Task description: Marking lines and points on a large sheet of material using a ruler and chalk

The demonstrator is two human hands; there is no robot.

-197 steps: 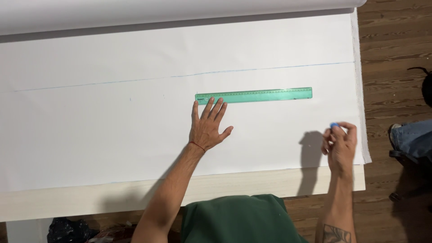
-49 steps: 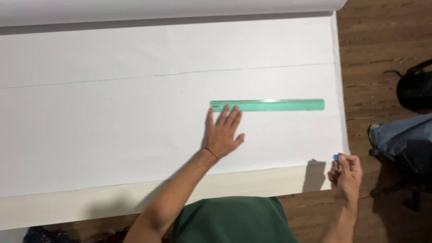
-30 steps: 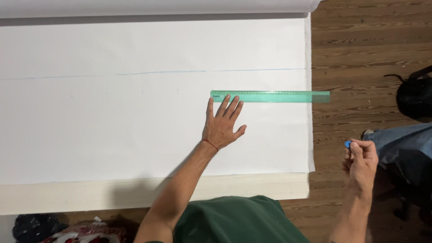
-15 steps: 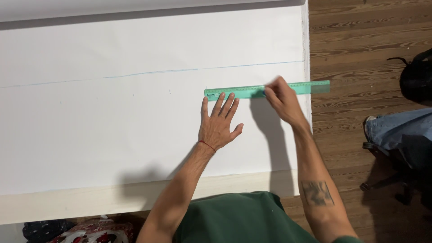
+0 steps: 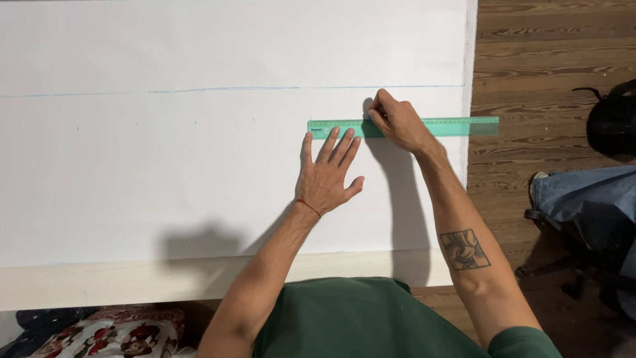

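Left hand (image 5: pixel 326 174) lay flat and open, fingers spread, fingertips pressing the green ruler's (image 5: pixel 457 126) left end. Right hand (image 5: pixel 396 122) was curled closed over the ruler's middle; whatever it pinched was hidden. Ruler lay on white fabric (image 5: pixel 165 172), just near of a faint blue line (image 5: pixel 218 89).

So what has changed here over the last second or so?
The right hand came up from off the table's right edge to the green ruler, fingertips at its upper edge; its grip is closed, contents hidden. The left hand stayed flat, fingers on the ruler's left end. The white sheet is unchanged.
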